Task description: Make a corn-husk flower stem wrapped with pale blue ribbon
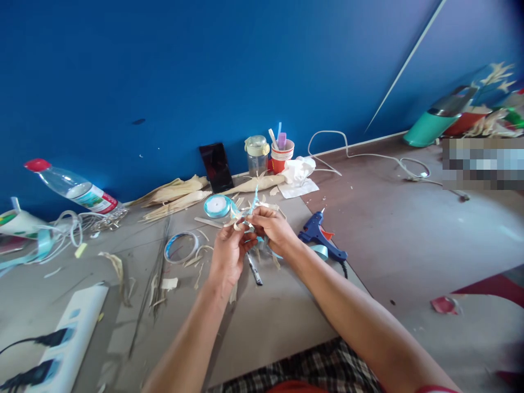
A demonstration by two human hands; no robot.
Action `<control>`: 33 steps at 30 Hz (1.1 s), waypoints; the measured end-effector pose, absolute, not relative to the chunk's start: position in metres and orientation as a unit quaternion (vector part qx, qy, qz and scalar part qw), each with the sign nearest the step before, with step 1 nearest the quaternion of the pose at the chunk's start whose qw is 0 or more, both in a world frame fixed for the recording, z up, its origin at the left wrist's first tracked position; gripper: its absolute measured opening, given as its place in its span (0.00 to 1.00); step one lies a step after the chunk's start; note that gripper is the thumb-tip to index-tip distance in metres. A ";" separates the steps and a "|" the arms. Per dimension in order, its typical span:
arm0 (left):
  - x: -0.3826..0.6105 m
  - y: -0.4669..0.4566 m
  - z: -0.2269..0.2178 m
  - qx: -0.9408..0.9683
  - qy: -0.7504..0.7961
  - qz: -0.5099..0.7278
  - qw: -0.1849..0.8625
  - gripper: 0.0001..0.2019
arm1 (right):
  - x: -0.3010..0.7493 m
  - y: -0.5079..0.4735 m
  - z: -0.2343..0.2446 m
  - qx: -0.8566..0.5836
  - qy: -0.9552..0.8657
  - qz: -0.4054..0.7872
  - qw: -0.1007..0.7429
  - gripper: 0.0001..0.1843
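My left hand [230, 251] and my right hand [272, 226] meet in the middle of the view, fingers pinched on a small piece made of pale corn husk strips and light blue ribbon [245, 218]. A strand of the blue ribbon sticks up from between the hands. Just behind them lies a roll of light blue ribbon [216, 206]. A pen [254, 271] lies under my left hand on the grey board [266, 322].
A blue glue gun [321, 237] lies right of my hands. Corn husks [176, 196], a dark phone [216, 166], a jar [257, 155] and a paper cup [282, 155] stand along the blue wall. A tape ring [180, 246], thin wires [158, 273], a bottle [76, 188] and a power strip [67, 338] lie left.
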State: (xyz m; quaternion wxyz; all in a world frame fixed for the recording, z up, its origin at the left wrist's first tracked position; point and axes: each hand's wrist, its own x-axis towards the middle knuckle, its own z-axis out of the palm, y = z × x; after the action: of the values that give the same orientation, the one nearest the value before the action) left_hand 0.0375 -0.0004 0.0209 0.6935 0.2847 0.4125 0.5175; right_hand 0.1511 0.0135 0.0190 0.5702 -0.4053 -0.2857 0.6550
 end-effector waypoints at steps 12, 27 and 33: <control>0.036 0.000 0.021 0.240 0.356 0.532 0.730 0.12 | 0.149 0.014 0.017 -0.377 -0.287 0.678 0.561 0.16; 0.043 -0.003 0.014 0.218 0.325 0.519 0.760 0.13 | 0.153 0.018 0.013 -0.354 -0.250 0.677 0.595 0.16; 0.030 0.012 0.010 0.312 0.440 0.608 0.582 0.11 | 0.157 0.018 0.015 -0.303 -0.257 0.712 0.580 0.17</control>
State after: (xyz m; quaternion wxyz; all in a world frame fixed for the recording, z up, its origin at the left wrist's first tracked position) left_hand 0.0298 0.0124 0.0096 0.5825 0.3116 0.4398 0.6084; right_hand 0.1567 0.0178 0.0148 0.5796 -0.3029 -0.2569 0.7115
